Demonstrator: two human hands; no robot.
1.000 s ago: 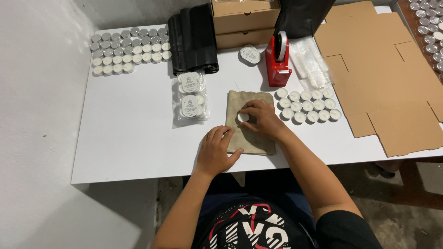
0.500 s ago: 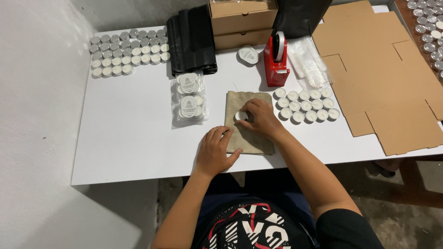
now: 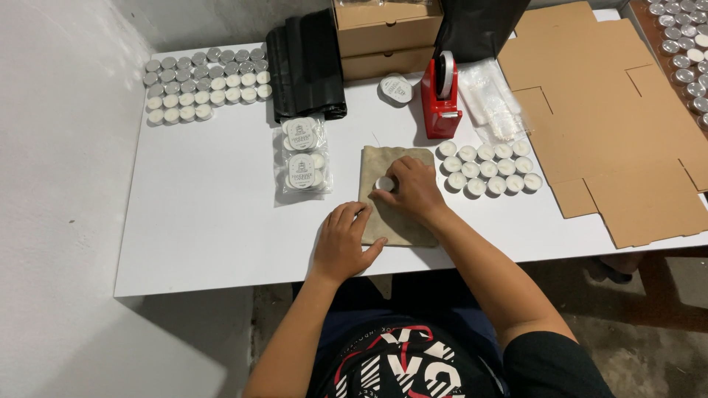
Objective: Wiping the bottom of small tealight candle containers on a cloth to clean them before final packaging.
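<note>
Tan cloth, soft and limp, lies pinned under the flat, spread left hand; the right hand pinches a small, light tealight by its rim.

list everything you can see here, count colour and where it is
table: one, white, fills the view
cloth: one, tan, centre front, under both hands
tealight: one, white in a metal cup, on the cloth in the right hand's grip
loose tealights: about a dozen, white, right of the cloth
tealight block: many, white and silver, far left
clear packs: two, left of the cloth
tape dispenser: one, red, behind the cloth
black bags: stack, far centre
flat cardboard: brown, right
boxes: two, brown, far centre
left hand: flat on the cloth's edge
right hand: on the tealight
</note>
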